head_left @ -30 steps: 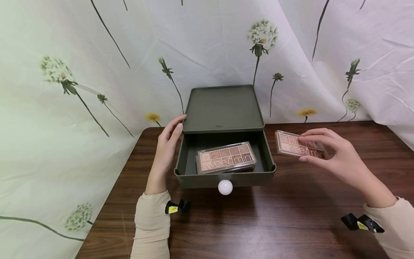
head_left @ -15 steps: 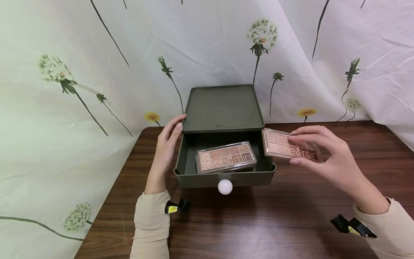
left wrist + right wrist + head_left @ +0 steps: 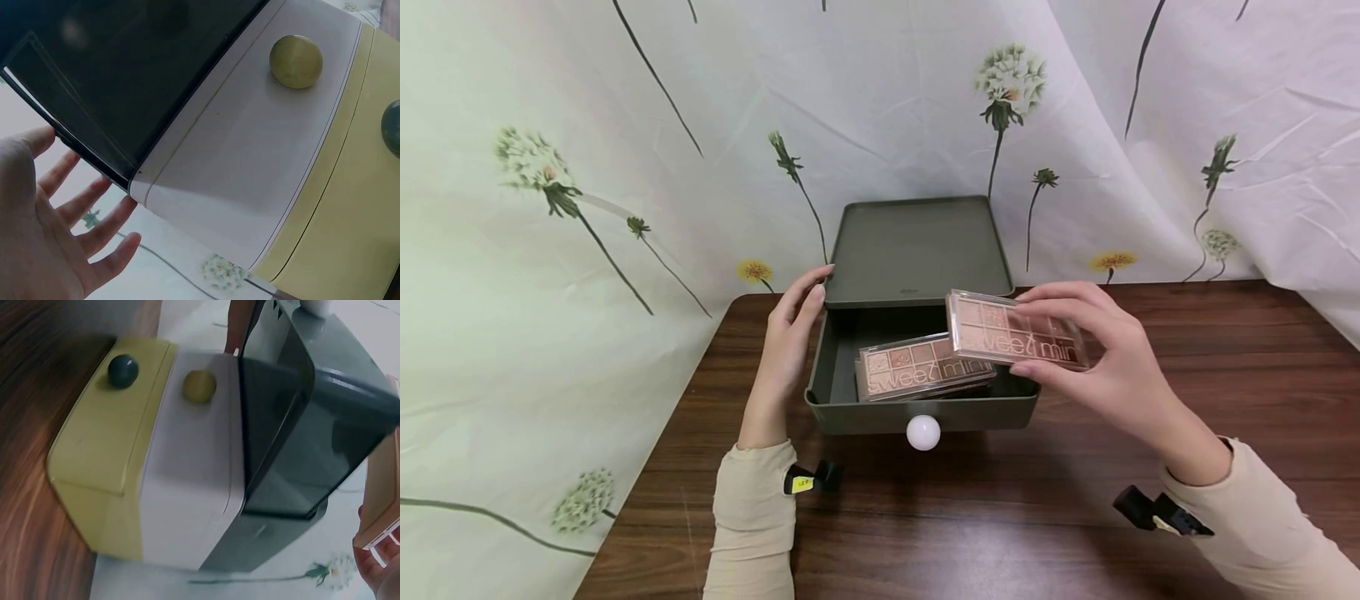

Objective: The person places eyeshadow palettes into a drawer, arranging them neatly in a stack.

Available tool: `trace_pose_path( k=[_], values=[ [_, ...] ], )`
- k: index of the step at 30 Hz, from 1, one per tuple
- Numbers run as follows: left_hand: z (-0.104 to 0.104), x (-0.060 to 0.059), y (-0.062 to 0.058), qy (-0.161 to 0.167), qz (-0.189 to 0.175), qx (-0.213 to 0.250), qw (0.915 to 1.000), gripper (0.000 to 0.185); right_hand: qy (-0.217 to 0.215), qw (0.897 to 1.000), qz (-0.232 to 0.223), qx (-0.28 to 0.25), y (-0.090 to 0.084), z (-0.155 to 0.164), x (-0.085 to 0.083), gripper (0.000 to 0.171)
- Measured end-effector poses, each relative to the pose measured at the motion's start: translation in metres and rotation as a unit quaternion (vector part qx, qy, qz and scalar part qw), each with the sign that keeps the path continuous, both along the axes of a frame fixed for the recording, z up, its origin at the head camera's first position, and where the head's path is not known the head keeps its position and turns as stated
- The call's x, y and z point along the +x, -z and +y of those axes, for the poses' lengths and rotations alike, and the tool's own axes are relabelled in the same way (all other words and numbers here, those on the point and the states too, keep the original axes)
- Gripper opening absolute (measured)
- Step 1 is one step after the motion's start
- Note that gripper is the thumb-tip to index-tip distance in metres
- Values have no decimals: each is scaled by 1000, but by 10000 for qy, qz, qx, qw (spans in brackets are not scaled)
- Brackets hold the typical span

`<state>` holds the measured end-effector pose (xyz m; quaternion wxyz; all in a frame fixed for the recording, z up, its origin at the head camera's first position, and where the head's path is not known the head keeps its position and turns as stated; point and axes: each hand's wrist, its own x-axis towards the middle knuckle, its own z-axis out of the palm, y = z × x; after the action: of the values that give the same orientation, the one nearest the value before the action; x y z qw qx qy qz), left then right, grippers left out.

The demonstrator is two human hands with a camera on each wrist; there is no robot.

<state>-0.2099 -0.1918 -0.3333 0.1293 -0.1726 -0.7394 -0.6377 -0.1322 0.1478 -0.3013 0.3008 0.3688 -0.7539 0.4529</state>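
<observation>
Thing in hand: a flat, clear-lidded plastic eyeshadow palette with pink and brown squares [image 3: 1017, 340], held up in the air just above the right part of the open dark green plastic drawer [image 3: 850, 407].
Right hand: the right hand [image 3: 1101, 367] pinches the palette by its right end, fingers along the far edge and thumb under the near edge.
Left hand: the left hand [image 3: 786, 350] holds nothing. Its fingers are straight and rest against the left side of the dark green storage box [image 3: 917, 250].
How to do it well: I think the palette should stay flat and go down slowly, so it lands square on the other one and does not bump the drawer wall. The left hand pressing on the box should help stop it from sliding.
Which way it points: the lid with the printed words faces up. The words read from left to right for the person.
Long axis: it runs left to right, a bit tilted, with the left end a little farther away and higher than the right end.
Under it: a second matching eyeshadow palette [image 3: 921, 368] lies in the drawer, on top of something more that I cannot see well.
Drawer front: a round white knob [image 3: 922, 432].
Below: a dark brown wooden tabletop [image 3: 1000, 517].
Behind: a pale cloth with dandelion pictures [image 3: 587, 167].
</observation>
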Motion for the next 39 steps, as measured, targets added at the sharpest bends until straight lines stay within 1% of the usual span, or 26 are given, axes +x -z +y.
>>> trace_pose_path(
  k=[5,10,13,16,21,24,30,39],
  values=[
    [0,0,-1,-13,10,-8,10000,41,-251,9995,-151,76,-6,-16,0,45],
    [1,1,-1,-31,9,9,10000,40,-296,9986,-330,292,-15,-32,0,55],
    [0,1,-1,-63,-3,-14,10000,41,-309,9975,-314,559,-20,-39,-3,54],
    [0,1,-1,-81,-2,-28,10000,40,-313,9949,-375,888,-23,-46,-6,50],
    [0,0,0,-59,7,-23,10000,40,-162,9864,-767,1444,-26,-54,-10,42],
    [0,1,-1,-45,16,-27,10000,40,-107,9805,-966,1707,-26,-56,-12,40],
    [1,1,1,-33,-7,-62,10000,41,-109,9712,-1106,2108,-25,-56,-17,39],
    [2,1,0,-90,-30,-17,10000,41,-67,9569,-1319,2588,-29,-59,-18,41]
  ],
)
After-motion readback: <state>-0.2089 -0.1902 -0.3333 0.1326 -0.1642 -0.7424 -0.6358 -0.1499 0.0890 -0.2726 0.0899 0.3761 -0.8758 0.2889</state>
